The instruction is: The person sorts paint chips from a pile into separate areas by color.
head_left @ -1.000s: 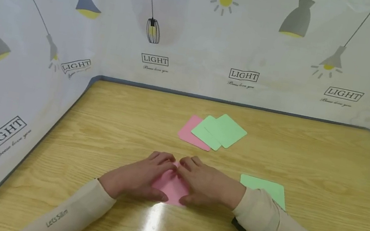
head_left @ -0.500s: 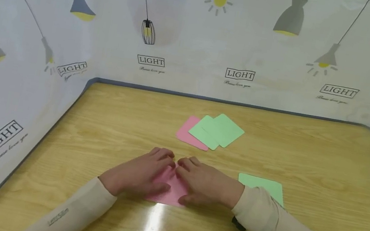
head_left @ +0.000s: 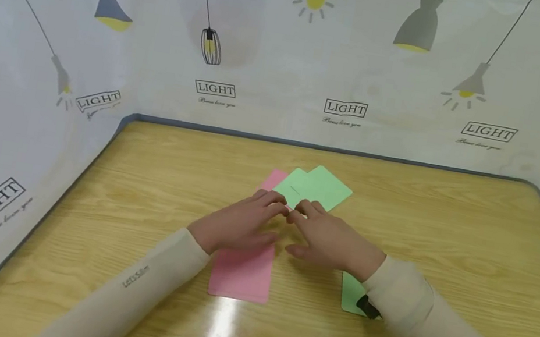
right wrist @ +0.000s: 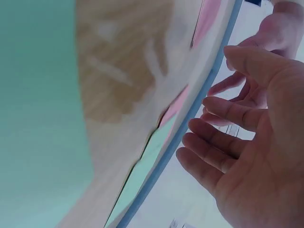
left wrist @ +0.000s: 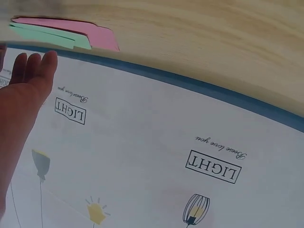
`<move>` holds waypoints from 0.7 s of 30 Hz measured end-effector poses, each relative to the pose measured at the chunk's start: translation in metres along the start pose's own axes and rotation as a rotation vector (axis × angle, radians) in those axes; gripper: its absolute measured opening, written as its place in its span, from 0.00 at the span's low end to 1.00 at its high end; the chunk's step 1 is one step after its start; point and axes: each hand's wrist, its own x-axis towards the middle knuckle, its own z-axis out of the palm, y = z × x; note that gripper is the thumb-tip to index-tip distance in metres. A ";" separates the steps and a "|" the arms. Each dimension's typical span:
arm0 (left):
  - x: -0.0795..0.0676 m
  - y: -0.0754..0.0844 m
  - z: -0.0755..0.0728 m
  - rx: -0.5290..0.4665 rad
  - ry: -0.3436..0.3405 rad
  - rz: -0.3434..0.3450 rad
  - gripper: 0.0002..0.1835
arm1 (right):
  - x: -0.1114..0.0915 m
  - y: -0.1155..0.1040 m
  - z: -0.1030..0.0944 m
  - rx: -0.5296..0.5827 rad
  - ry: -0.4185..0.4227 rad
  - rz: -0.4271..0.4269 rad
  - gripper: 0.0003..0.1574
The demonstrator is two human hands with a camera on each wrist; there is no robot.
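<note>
My left hand (head_left: pixel 246 220) and right hand (head_left: pixel 330 237) are raised over the table with fingertips close together, holding nothing. A pink square card (head_left: pixel 240 276) lies flat below my left hand. Just beyond the fingertips is an overlapping pile: two green cards (head_left: pixel 328 186) partly covering another pink card (head_left: pixel 274 178). One more green card (head_left: pixel 350 296) lies under my right wrist, which hides much of it. The right wrist view shows the loosely bent fingers of my right hand (right wrist: pixel 270 137) over bare wood, with my left hand behind.
The wooden table (head_left: pixel 168 176) has a dark blue edge (head_left: pixel 357 153) at the back. White sheets (head_left: pixel 276 63) printed with lamps and "LIGHT" stand around it. A black strap piece (head_left: pixel 368 306) hangs from my right sleeve.
Both hands have left the near pink card and moved forward and up, toward the pile. That card sits slightly further left and is mostly uncovered. The view has shifted slightly.
</note>
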 end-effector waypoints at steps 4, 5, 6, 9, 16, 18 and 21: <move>0.023 -0.003 0.000 0.012 -0.035 -0.058 0.23 | -0.001 0.019 -0.003 0.008 0.092 0.072 0.28; 0.029 -0.005 -0.001 0.010 -0.046 -0.080 0.24 | -0.002 0.023 -0.003 0.007 0.121 0.090 0.28; 0.034 -0.007 -0.001 0.007 -0.057 -0.103 0.25 | -0.002 0.028 -0.004 0.002 0.148 0.111 0.28; 0.050 -0.015 -0.004 0.014 -0.080 -0.148 0.29 | 0.000 0.042 -0.005 -0.019 0.189 0.212 0.31; 0.087 -0.028 -0.004 0.072 -0.113 -0.214 0.30 | 0.005 0.065 -0.007 0.014 0.148 0.430 0.39; 0.095 -0.030 -0.002 0.081 -0.121 -0.220 0.29 | 0.007 0.070 -0.005 0.027 0.139 0.454 0.40; 0.104 -0.031 0.001 0.093 -0.141 -0.220 0.30 | 0.011 0.074 -0.001 0.022 0.111 0.479 0.44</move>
